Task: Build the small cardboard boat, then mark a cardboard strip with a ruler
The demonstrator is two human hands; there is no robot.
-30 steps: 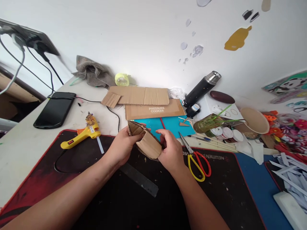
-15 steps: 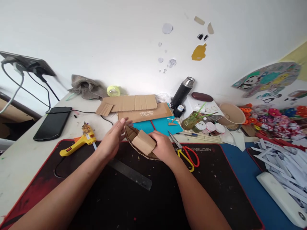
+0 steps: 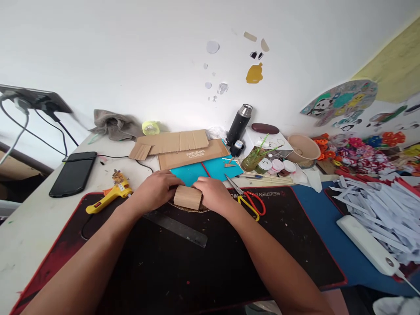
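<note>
A small curved cardboard piece (image 3: pixel 187 197) rests on the black desk mat (image 3: pixel 183 262), on top of a rounded cardboard base. My left hand (image 3: pixel 154 191) grips its left end and my right hand (image 3: pixel 211 195) grips its right end, both pressing it down onto the mat. A grey metal ruler (image 3: pixel 177 229) lies just below my left hand. The yellow glue gun (image 3: pixel 110 196) lies left of my left hand, and red-and-yellow scissors (image 3: pixel 247 198) lie right of my right hand.
Flat cardboard sheets (image 3: pixel 183 146) and a teal sheet (image 3: pixel 210 171) lie behind the hands. A black flask (image 3: pixel 239 124), paint jars (image 3: pixel 277 166), a paper cup (image 3: pixel 305 148), a phone (image 3: pixel 72 173), a grey cloth (image 3: pixel 113 127) and white paper strips (image 3: pixel 377 205) crowd the desk.
The cardboard piece has come down from mid-air onto the mat. My left hand let go briefly, then closed on its left end again. The view has tilted up and to the right.
</note>
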